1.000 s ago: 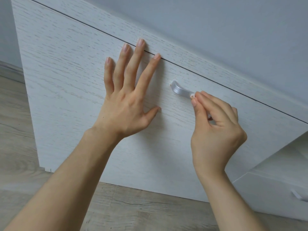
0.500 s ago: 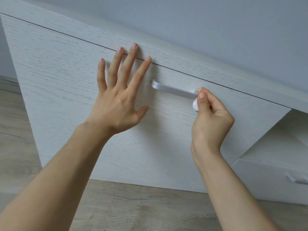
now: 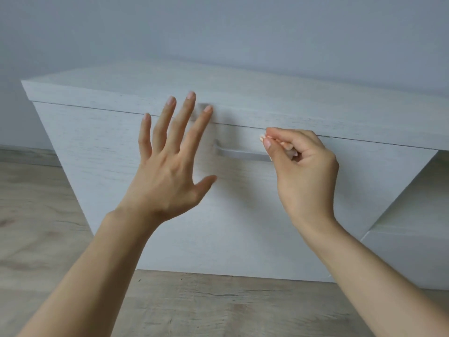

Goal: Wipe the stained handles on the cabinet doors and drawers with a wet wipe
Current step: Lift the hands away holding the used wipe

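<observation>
White wood-grain cabinet door [image 3: 102,154] fills the view, its silver handle [image 3: 239,154] running level, left to right, near the top edge. Left hand [image 3: 167,171] is spread with straight fingers, holding nothing; whether it touches the door, just left of the handle, is unclear. Right hand [image 3: 306,171] is nearer, at the handle's right end, fingers [image 3: 268,142] pinching a bunched wet wipe [image 3: 290,153]; the bare length lies to its left.
</observation>
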`<act>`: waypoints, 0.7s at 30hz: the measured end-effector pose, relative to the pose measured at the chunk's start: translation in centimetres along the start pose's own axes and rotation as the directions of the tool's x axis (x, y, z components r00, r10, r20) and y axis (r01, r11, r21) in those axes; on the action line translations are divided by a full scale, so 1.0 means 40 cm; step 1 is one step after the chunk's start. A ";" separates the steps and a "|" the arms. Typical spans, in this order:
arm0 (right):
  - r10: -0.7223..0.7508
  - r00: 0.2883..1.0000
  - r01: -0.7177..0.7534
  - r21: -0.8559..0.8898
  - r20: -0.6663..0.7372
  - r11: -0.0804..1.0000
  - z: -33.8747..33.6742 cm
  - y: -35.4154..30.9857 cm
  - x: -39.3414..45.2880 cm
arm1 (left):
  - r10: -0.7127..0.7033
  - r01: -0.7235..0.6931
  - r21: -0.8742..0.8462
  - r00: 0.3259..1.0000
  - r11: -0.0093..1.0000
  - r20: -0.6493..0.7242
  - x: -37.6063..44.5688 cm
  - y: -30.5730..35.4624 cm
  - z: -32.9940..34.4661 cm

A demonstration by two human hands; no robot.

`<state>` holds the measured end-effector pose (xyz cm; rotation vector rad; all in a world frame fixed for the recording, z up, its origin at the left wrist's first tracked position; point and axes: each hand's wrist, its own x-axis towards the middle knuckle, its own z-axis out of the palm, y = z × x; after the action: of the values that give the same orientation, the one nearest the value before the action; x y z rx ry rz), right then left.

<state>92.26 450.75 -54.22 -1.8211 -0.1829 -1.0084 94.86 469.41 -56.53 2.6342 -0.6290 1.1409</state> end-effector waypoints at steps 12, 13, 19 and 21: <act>0.149 0.928 -0.042 -0.304 0.340 0.952 -0.132 -0.304 0.369 | 0.098 -0.128 0.029 0.868 0.991 0.486 0.375 0.016 -0.316; 0.178 0.919 -0.055 -0.334 0.351 0.941 -0.145 -0.347 0.433 | 0.092 -0.130 0.040 0.858 0.991 0.505 0.436 0.020 -0.354; 0.204 0.871 0.100 -0.567 0.448 0.818 -0.243 -0.637 0.854 | 0.120 -0.172 0.046 0.832 0.984 0.542 0.877 0.074 -0.645; 0.215 0.854 0.167 -0.641 0.474 0.749 -0.291 -0.738 0.990 | 0.166 -0.223 0.053 0.846 0.974 0.506 1.028 0.114 -0.762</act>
<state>95.44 443.46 -4.10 -2.7481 -0.1291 -0.5414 98.22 463.47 -5.62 3.0393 -0.9695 0.5248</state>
